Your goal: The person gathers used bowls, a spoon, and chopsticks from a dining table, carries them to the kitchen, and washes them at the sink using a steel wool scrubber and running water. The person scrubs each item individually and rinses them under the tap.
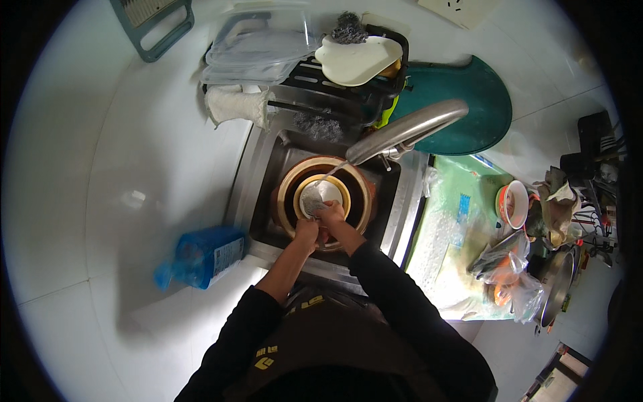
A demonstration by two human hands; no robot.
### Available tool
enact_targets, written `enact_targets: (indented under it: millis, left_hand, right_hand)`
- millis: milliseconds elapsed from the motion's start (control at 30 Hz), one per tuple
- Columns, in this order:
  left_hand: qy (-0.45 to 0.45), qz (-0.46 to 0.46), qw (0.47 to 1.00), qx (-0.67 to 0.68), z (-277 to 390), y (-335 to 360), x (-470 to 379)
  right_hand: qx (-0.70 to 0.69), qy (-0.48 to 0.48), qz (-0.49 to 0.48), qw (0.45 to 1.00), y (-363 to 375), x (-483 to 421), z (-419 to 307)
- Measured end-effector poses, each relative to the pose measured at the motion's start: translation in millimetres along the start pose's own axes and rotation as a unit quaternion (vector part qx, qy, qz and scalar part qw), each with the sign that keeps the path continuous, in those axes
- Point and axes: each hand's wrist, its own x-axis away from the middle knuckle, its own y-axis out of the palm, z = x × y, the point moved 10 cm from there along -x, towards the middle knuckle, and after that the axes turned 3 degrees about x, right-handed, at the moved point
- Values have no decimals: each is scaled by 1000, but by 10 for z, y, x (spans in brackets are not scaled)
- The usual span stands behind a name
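Both my hands are low over the sink (261, 201), side by side. A utensil with a rounded metal head (312, 197), perhaps a ladle or large spoon, lies under the running water; its handle seems to pass through my left hand (306, 232), which is curled shut. Against the utensil, just beyond that hand, are the bent fingers of my right hand (330, 213); whether they grip it is hidden. Below the hands a pale bowl with a yellow rim (346, 193) sits inside a wide brown pot (369, 188). Water falls from the metal faucet (407, 131) toward the utensil and bowl.
Behind the sink, a black rack (306, 73) bears clear plastic containers (256, 45), a cream board (359, 60) and steel wool (349, 29). A green board (452, 108) leans behind the faucet. A blue bottle (198, 259) stands left; a red-white bowl (513, 203) and plastic bags (507, 281) lie right.
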Motion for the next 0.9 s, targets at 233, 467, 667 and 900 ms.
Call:
enact_targets:
  millis: [233, 467, 667, 900]
  left_hand:
    - [136, -26, 986, -92, 182, -17, 519]
    - [86, -129, 987, -49, 346, 143, 781]
    - [93, -140, 985, -47, 396, 213, 967]
    - [134, -128, 981, -52, 524, 89, 1038]
  right_hand:
    - [-124, -39, -203, 971, 134, 453, -252]
    - [-355, -149, -273, 882, 104, 745, -766]
    - [-88, -221, 12, 971, -209, 709, -898]
    - [-239, -185, -93, 949, -306, 706, -821]
